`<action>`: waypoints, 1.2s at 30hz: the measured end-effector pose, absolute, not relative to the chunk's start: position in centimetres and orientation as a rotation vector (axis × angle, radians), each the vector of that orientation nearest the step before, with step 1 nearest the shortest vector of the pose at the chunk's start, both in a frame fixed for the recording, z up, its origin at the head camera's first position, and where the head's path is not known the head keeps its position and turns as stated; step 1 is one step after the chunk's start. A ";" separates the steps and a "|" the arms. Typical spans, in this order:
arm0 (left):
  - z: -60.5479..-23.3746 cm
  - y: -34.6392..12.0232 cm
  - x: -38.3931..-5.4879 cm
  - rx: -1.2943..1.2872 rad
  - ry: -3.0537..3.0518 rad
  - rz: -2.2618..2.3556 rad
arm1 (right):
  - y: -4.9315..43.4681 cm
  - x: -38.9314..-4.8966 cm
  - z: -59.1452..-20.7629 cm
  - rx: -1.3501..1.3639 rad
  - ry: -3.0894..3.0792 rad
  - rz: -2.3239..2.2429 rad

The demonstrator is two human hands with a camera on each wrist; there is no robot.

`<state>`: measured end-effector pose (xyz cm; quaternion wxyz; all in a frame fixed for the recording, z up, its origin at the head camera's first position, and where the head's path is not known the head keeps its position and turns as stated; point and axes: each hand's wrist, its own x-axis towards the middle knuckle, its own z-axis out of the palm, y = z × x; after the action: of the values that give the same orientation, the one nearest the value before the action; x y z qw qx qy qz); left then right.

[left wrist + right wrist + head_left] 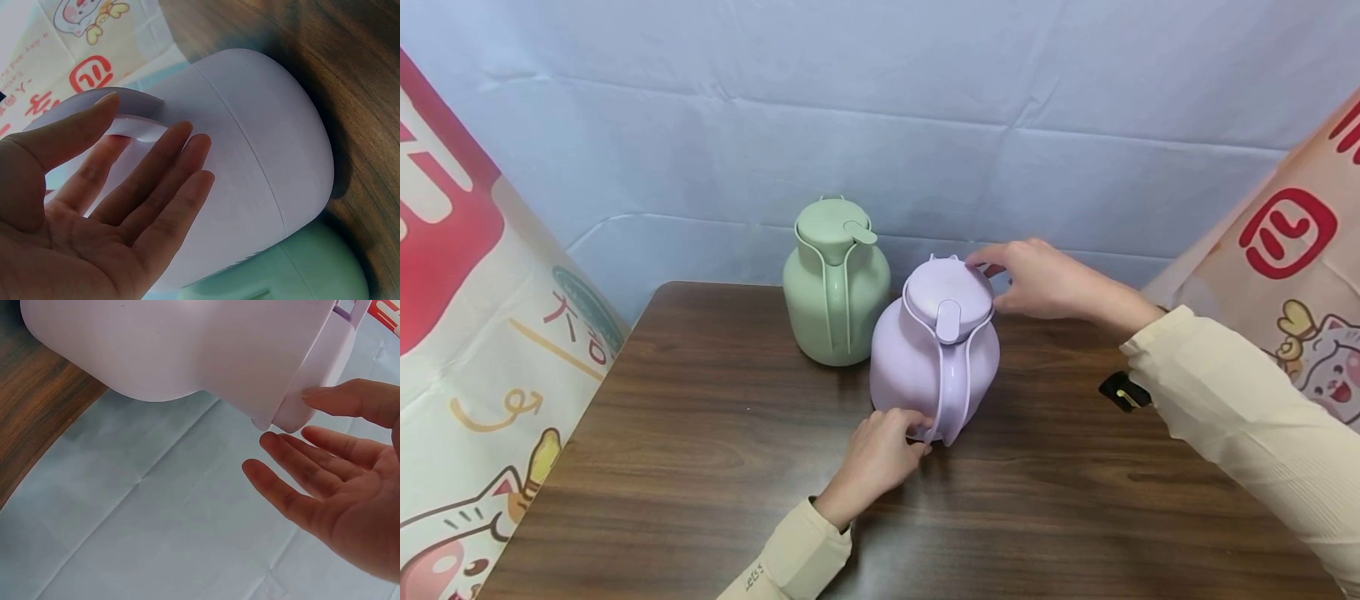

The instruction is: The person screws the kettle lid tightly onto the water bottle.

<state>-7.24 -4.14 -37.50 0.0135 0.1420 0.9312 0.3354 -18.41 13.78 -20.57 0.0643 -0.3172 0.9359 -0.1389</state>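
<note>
A lavender insulated jug [895, 367] stands on the wooden table, its handle [953, 392] facing the near side. My left hand [880, 454] is at the lower part of that handle. In the left wrist view the thumb [100, 119] lies against the handle, and the other fingers extend loosely beside the jug body. My right hand [1045, 279] reaches to the jug's lid [947, 287] from the right. The right wrist view has its thumb [331, 400] at the lid's side, with the fingers spread near the spout; whether they touch it is unclear.
A pale green jug [808, 292] of the same shape stands behind and left of the lavender one, close to it. The brown wooden table [700, 467] ends at a pale blue cloth backdrop [775, 125]. Printed cartoon sheets [460, 333] hang at both sides.
</note>
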 end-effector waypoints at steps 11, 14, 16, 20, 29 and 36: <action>-37.4 -4.1 -7.3 0.433 2.892 1.046 | 13.9 -18.4 -20.6 -0.982 2.824 -0.428; -37.4 -4.1 -7.3 0.429 2.889 1.046 | 13.9 -18.4 -20.7 -0.983 2.824 -0.430; -37.4 -4.1 -7.3 0.431 2.890 1.047 | 13.9 -18.5 -20.7 -0.990 2.825 -0.432; -37.4 -4.1 -7.3 0.433 2.894 1.043 | 13.8 -18.4 -20.8 -1.004 2.829 -0.441; -37.4 -4.2 -7.3 0.449 2.904 1.034 | 14.0 -18.2 -20.7 -1.003 2.847 -0.440; -37.4 -4.1 -7.3 0.451 2.903 1.036 | 14.0 -18.1 -20.7 -0.986 2.855 -0.425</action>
<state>-7.32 -4.13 -37.39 0.0130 0.1448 0.9318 0.3326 -18.12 14.02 -20.73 0.0459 -0.3229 0.9350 -0.1394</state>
